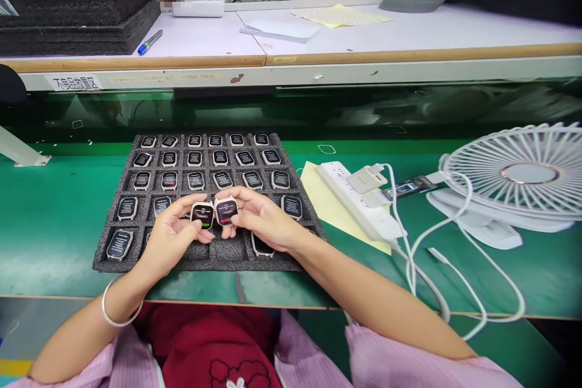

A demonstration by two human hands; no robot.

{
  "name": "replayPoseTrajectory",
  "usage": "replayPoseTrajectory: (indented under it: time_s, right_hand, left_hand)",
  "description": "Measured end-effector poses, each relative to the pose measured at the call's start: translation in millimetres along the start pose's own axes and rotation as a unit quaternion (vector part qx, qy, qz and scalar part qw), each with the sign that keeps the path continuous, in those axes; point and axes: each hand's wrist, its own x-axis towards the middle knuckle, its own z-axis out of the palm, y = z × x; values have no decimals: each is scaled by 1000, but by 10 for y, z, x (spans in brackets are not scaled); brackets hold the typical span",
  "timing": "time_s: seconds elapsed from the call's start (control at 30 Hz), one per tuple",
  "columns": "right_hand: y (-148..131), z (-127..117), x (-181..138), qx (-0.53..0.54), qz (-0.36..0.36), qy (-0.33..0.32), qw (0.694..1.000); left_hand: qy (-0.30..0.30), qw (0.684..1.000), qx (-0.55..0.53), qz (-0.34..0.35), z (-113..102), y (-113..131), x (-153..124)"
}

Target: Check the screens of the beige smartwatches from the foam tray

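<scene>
My left hand pinches a smartwatch body by its edges, thumb near a green bar at the bottom of the lit screen. In my right hand is a second smartwatch body, whose screen shows a red bar beside the thumb. The two watches are side by side over the front part of a dark grey foam tray. Rows of strapless watches with lit text screens, such as the watch at the front left, fill its compartments. My hands and forearms hide some front compartments.
Right of the tray lies a white power strip with a charger and trailing white cables. A white fan stands farther right. Behind, a raised shelf holds black foam, a marker and papers. Two people are beyond.
</scene>
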Motion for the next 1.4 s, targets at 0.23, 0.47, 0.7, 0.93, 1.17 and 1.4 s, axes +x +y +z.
replayPoseTrajectory:
  time_s: [0.23,0.47,0.7,0.93,1.17,1.4]
  right_hand:
    - [-18,4,11,45,40,34,998]
    - [-20,-7,21,62,30,30,997]
    - [-8,20,1,36,18,38,998]
    - [-9,21,-2,25,12,43,999]
    - [27,-1,-27,-8,8,51,999]
    - [71,-20,-25,-27,11,54,998]
  left_hand:
    - [9,999,-26,-18,0,-23,13]
    - [3,999,-31,-21,8,7,33]
    - [-7,1000,-14,-13,-6,-2,27]
    - [12,998,-54,-42,-12,-3,30]
    - [3,997,-57,-49,-26,-23,31]
    - [-3,999,-30,-35,-12,-38,15]
